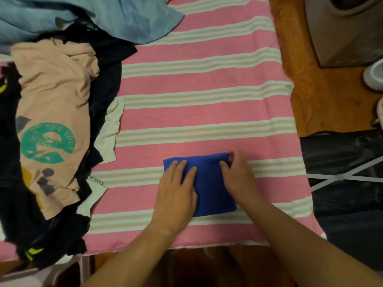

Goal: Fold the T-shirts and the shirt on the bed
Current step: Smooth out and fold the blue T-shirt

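The small folded royal-blue cotton T-shirt [209,183] sat right under both hands: left hand [176,195] pressed flat, right hand [238,177] fingers pinching its far-right corner.

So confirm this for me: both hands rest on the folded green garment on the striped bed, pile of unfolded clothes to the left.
Wrong colour. The head view shows both hands, left hand and right hand, on a folded blue garment; the rest holds.

Clothes pile [53,112] blocks bed's left; striped sheet [196,83] w/ free room centre-right.
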The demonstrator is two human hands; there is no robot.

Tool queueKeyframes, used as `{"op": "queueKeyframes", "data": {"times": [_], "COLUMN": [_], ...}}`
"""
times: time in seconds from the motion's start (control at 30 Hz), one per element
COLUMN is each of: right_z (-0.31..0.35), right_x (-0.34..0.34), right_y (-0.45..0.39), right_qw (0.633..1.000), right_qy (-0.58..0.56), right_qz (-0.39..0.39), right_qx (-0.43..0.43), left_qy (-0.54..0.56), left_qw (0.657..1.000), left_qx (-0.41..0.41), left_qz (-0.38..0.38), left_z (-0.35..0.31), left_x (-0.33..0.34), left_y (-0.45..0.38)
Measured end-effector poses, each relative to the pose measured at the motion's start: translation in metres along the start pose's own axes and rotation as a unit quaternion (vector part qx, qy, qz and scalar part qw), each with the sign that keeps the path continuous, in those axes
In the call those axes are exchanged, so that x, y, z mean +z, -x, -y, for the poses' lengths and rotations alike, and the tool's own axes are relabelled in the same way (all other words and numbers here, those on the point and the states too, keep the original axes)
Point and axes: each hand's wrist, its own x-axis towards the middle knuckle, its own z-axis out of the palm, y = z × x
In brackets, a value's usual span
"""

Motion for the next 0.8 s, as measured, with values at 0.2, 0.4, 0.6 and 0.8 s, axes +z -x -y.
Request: {"op": "queueKeyframes", "data": {"times": [0.2,0.4,0.6,0.8], "right_z": [-0.004,-0.046,-0.029,-0.025], "right_x": [0.051,0.059,0.06,0.063], "right_y": [0.039,-0.03,-0.017,0.048], "right_qw": [0.906,0.912,0.926,0.98], "right_qy": [0.271,0.327,0.328,0.188], "right_qz": [-0.025,0.033,0.021,0.013], "right_qx": [-0.324,-0.248,-0.184,-0.064], "left_qy": [-0.087,-0.068,-0.004,0.226], "left_qw": [0.983,0.988,0.984,0.933], "left_qx": [-0.073,-0.087,-0.066,-0.203], "left_qz": [0.146,0.106,0.163,0.195], "left_z": [0.002,0.012,0.019,0.04], "left_x": [0.058,0.09,0.068,0.021], "left_y": [-0.002,-0.003,-0.009,0.048]}}
